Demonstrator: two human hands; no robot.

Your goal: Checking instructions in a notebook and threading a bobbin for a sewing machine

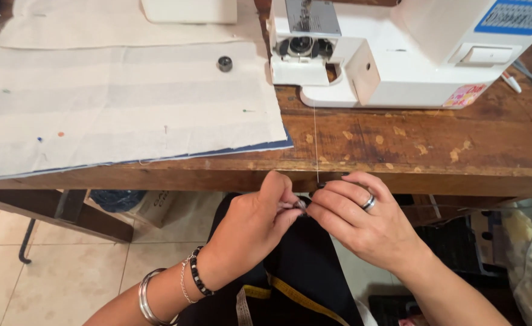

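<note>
The sewing machine has a smooth, slightly glossy white plastic body with a brushed metal needle plate. The table is worn wood, its varnish chipped into pale patches. A matt, woven pale cloth lies flat on it, bearing a small dark shiny bobbin. The right hand wears a polished metal ring; the left hand has glossy metal bangles. The dark cloth on the lap looks matt, and the floor tiles are smooth.
</note>
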